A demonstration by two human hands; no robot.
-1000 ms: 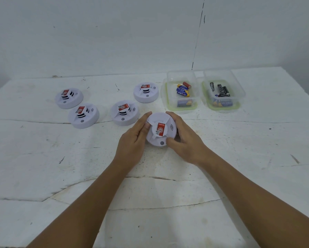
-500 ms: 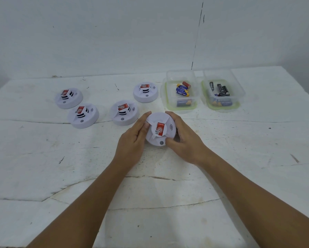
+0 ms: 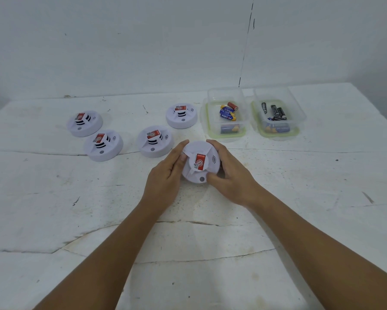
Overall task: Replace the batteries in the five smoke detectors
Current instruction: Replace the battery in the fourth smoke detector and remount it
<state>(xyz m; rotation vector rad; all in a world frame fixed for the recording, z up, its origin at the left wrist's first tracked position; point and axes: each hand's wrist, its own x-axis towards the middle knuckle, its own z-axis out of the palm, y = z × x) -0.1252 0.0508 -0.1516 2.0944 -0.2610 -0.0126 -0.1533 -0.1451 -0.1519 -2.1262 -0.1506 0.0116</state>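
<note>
I am gripping a round white plastic smoke detector [image 3: 199, 163] with a red label between my left hand [image 3: 165, 179] and right hand [image 3: 229, 176], both curled around its rim, at the middle of the cracked white table [image 3: 53, 209]. Four matching detectors are lying beyond it to the left, clear battery tubs to the right.

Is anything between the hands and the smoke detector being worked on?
Nothing visible: the left hand and right hand already grip the round white smoke detector with the red label from both sides.
</note>
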